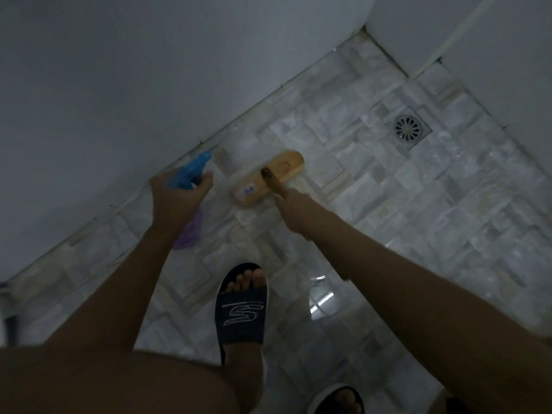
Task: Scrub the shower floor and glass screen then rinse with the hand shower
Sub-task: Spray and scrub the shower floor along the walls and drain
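Observation:
A wooden scrub brush [268,177] lies flat on the pale stone-tile shower floor [388,189], close to the left wall. Its handle runs back into my right hand [294,212], which is closed around it. My left hand [176,195] grips a spray bottle with a blue trigger head [192,171] and a purple body [189,237] that hangs below my palm, nozzle pointing at the floor beside the brush. The floor looks wet and shiny near my feet.
A round metal drain [407,128] sits at the far right of the floor. White walls [104,85] meet in the corner at the top. My foot in a dark slide sandal [242,303] stands mid-floor; a second sandal [343,398] is at the bottom edge.

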